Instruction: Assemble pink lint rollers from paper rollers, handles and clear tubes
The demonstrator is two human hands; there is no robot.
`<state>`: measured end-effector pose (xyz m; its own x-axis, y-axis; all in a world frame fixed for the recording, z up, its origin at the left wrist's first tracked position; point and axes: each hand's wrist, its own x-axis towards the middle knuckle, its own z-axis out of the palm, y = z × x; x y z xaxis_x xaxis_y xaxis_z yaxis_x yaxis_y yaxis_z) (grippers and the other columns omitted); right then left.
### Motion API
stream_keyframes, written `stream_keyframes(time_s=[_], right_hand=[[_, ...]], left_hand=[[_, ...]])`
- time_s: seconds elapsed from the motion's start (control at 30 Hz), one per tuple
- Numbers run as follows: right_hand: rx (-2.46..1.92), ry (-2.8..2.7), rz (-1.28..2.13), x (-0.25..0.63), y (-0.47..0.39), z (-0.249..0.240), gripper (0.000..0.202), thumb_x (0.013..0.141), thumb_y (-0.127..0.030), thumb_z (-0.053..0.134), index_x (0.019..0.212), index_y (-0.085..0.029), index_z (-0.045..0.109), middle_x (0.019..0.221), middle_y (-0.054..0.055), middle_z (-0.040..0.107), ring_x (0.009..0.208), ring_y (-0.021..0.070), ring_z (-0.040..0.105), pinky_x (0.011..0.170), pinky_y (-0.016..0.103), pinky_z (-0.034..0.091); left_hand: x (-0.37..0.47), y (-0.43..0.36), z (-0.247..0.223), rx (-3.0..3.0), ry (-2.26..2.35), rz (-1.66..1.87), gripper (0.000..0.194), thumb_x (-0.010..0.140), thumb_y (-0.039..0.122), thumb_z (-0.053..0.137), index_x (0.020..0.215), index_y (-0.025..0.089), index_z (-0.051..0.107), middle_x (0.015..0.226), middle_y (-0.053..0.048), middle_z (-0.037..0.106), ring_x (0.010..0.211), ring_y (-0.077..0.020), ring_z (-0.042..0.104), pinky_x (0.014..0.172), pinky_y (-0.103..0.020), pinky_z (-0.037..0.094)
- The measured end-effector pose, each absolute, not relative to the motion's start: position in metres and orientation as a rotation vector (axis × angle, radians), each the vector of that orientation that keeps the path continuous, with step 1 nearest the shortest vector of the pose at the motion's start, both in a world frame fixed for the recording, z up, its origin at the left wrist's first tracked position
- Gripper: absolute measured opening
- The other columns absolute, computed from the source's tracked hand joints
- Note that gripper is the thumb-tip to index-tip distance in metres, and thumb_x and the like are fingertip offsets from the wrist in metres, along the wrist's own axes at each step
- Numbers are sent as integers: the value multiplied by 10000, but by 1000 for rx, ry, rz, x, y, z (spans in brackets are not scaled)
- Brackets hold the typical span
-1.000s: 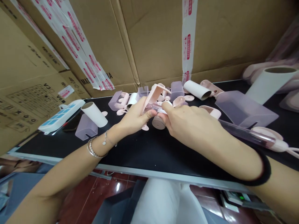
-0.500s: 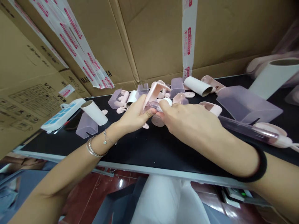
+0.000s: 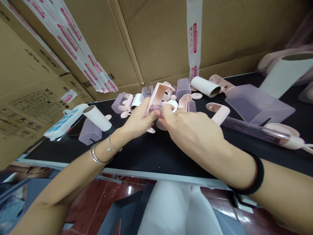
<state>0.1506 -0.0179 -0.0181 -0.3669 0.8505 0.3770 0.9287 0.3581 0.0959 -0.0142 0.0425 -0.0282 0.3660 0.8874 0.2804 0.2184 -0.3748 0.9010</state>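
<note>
My left hand (image 3: 140,119) is closed around a pale pink plastic bracket (image 3: 157,94) with a bent top, held upright over the black table. Against the bracket lies a clear, pinkish tube-like piece (image 3: 156,108); its far end is hidden by my fingers. Pinching at the right end of this clear piece is my right hand (image 3: 195,127), thumb and forefinger close to my left thumb. Behind the hands sit a white rounded part (image 3: 173,105) and another pink bracket (image 3: 184,101). A pink disc (image 3: 161,124) is partly covered by my right fingers.
White cardboard tubes (image 3: 205,87) and translucent purple boxes (image 3: 259,104) lie around. A clear purple tube (image 3: 254,130) rests at right. A white-and-blue pill-box-like case (image 3: 67,120) is at left. Large cardboard boxes (image 3: 158,39) wall off the back of the black table (image 3: 156,156).
My right hand has shifted slightly left, closer to my left hand, and less of the clear piece shows between them. The whole view has moved a little.
</note>
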Motion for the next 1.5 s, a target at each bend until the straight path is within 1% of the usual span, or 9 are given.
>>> stream_keyframes(time_s=[0.23, 0.43, 0.63, 0.93, 1.07, 1.23, 1.33, 1.4, 1.5], right_hand=[[-1636, -2322, -395, 151, -18, -20, 388, 948, -162, 248, 1190, -82, 541, 715, 171, 673, 549, 247, 662, 417, 249, 217], [-1678, -2357, -437, 151, -18, -18, 409, 946, -132, 212, 1198, -86, 531, 756, 169, 686, 574, 235, 671, 425, 250, 190], [-1686, -2363, -458, 150, -19, -18, 417, 953, -132, 197, 1233, -84, 502, 763, 162, 686, 587, 233, 672, 435, 248, 178], [-1638, -2333, -344, 152, -15, -21, 309, 966, -172, 253, 1068, -121, 541, 720, 103, 662, 590, 203, 648, 457, 235, 235], [-1549, -2271, -433, 154, -10, -26, 301, 976, -206, 268, 1045, -112, 545, 694, 92, 648, 581, 191, 634, 507, 244, 311], [-1498, -2289, -536, 156, -9, -25, 330, 984, -212, 250, 1111, -117, 539, 768, 104, 656, 654, 196, 640, 525, 247, 318], [-1517, -2288, -574, 155, -11, -24, 329, 983, -211, 260, 1152, -116, 527, 767, 96, 650, 645, 189, 630, 515, 248, 293], [-1531, -2290, -560, 154, -13, -24, 331, 986, -226, 263, 1154, -117, 526, 767, 92, 652, 624, 181, 617, 517, 250, 287], [-1535, -2247, -547, 152, -11, -27, 358, 996, -270, 261, 1175, -106, 524, 777, 106, 659, 613, 179, 605, 528, 250, 294]], left_hand=[[-15, 44, -31, 1927, 1031, 1038, 539, 670, 676, 683, 887, 192, 592, 627, -3, 526, 537, -134, 497, 480, -240, 358], [-16, 45, -27, 2219, 1143, 939, 596, 754, 746, 529, 935, 179, 554, 712, -21, 544, 751, -202, 567, 612, -274, 412], [-21, 47, -26, 2411, 1241, 830, 587, 834, 747, 378, 960, 195, 531, 670, -8, 535, 641, -179, 534, 585, -293, 395], [-17, 44, -20, 2697, 1370, 751, 807, 809, 809, 203, 1115, 156, 565, 939, -82, 615, 821, -223, 575, 710, -341, 452], [-20, 48, -19, 2717, 1365, 906, 736, 803, 806, 273, 983, 160, 575, 818, -64, 580, 723, -207, 557, 651, -335, 443], [-24, 53, -20, 2586, 1134, 1039, 590, 823, 715, 461, 1074, 191, 561, 914, -63, 605, 858, -218, 596, 755, -348, 489], [-24, 53, -22, 2540, 1085, 1098, 600, 818, 694, 503, 1151, 197, 544, 985, -71, 614, 901, -217, 609, 775, -345, 507], [-24, 53, -23, 2500, 1059, 1102, 605, 813, 679, 531, 1186, 202, 527, 981, -67, 620, 847, -197, 621, 718, -317, 520], [-22, 50, -21, 2299, 1021, 1080, 541, 799, 633, 600, 1124, 209, 511, 779, -6, 590, 587, -129, 582, 512, -250, 482]])
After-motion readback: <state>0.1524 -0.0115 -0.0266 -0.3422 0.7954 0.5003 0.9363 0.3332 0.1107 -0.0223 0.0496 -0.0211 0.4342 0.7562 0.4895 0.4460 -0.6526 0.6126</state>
